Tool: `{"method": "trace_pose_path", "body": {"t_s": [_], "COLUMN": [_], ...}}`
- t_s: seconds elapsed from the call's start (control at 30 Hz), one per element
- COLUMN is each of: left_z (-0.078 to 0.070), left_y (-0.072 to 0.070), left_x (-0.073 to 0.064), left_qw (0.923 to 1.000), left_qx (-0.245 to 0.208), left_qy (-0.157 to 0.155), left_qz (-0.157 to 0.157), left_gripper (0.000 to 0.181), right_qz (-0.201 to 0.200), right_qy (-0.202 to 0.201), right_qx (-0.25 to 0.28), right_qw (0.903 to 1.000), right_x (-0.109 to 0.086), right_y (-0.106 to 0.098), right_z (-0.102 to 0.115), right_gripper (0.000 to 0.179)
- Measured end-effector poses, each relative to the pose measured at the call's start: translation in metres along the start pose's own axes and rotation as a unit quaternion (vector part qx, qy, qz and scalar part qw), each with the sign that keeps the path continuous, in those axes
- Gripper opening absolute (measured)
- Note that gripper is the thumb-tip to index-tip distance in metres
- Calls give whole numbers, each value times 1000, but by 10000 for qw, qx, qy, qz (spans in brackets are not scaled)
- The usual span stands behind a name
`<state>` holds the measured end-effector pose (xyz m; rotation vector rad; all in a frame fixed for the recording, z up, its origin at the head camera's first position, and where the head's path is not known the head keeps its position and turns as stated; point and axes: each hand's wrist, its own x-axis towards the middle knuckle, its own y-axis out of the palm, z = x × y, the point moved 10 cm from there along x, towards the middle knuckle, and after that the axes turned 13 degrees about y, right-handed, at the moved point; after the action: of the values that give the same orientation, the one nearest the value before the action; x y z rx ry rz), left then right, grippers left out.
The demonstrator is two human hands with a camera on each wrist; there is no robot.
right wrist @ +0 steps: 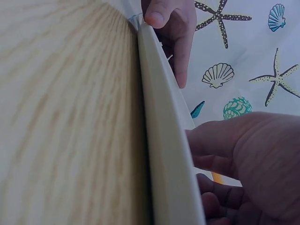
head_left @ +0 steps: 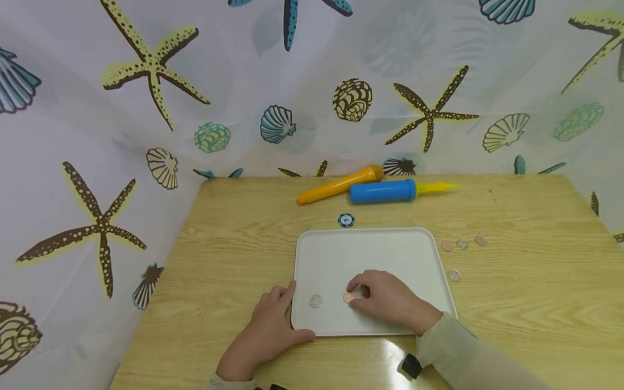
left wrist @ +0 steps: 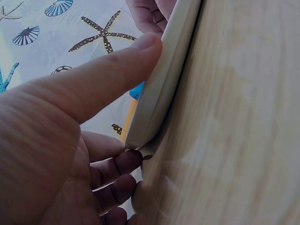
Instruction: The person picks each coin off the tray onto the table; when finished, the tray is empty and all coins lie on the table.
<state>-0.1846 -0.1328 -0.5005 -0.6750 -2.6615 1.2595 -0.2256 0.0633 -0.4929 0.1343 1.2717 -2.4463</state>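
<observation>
Copper coin (head_left: pixel 348 297) pinched, head view only

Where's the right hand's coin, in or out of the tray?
In: the right hand pinches the coin inside the tray, within its edges. Touching bottom: cannot tell.

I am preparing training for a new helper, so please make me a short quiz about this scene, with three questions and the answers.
1. How many coins lie on the table to the right of the tray?
2. True or false: the left hand is holding a coin.
3. Which lies nearest the tray's far edge? a) blue pump b) round chip c) orange stick

Key: 1. Four. 2. False; it holds the tray's near left corner, while the right hand pinches a copper-coloured coin. 3. b.
</observation>
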Motion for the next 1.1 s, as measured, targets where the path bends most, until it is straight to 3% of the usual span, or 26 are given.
{"method": "trace_pose_path", "body": {"t_s": [0.23,0.57,0.8,1.1], "left_z": [0,1,1,0], "left_y": [1,2,3,2], "left_x": [1,1,1,2], "left_qw": [10000,10000,10000,10000], "left_qx": [41,-5,10,-35], "left_qy": [18,21,19,39], "left_qz": [11,41,52,26], "left_gripper": [119,119,120,119], "right_qz": [287,169,339,534], "right_qy": [106,-36,-161,317], "right_qx": [129,595,1000,1534], "right_qw": [9994,9981,9943,9862], "right_x": [4,1,-3,-3], "right_y": [4,-2,-4,-9], "right_z": [3,2,-5,-26], "right_gripper": [12,7,7,10]}}
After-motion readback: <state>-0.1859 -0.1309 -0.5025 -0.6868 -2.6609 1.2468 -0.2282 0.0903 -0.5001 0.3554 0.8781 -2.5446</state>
